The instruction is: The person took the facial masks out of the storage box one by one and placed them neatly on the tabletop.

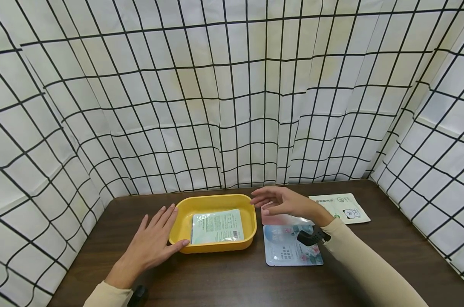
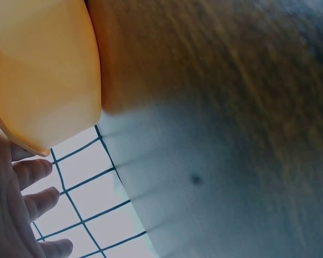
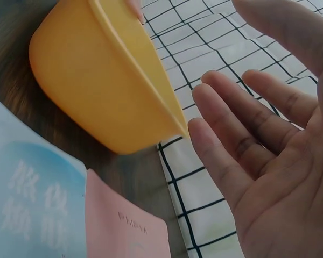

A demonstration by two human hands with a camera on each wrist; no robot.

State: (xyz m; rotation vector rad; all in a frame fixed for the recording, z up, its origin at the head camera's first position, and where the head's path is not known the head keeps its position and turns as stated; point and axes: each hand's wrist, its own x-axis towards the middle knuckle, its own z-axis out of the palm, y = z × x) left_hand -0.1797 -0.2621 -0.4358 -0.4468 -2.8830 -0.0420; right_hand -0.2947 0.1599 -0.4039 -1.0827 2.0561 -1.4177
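Yellow basin (image 1: 212, 247) in the head view, just below the middle of the frame, its long axis running left to right, and the two hands bracket it! Left hand (image 1: 155, 238) is at its left end, the basin lying to the right of the palm; fingers straight, thumb over the lower-left rim, nothing gripped. Right hand (image 1: 283, 202) is off the upper-right corner, the basin lying to its left; fingers loosely bent, holding nothing. Left looks the nearer. Inside lies a pale green sachet (image 1: 218, 226), flat, with printed lines and a barcode. Right of the basin: a flowered blue sachet (image 1: 283, 247), a pink sachet (image 1: 272, 220) partly under the right hand, and a cream sachet (image 1: 348, 209) with a cartoon animal.

Over to the left wrist: the basin fills the upper left, smooth and plain-walled, the hand at lower left with its fingers spread against the rim's lower end; whether it presses, I can't tell.

Right wrist now: basin upper left, rounded corners, rim towards the palm at right. Fingertips sit close to the rim's end, contact unclear; blue and pink sachets fill the lower left.
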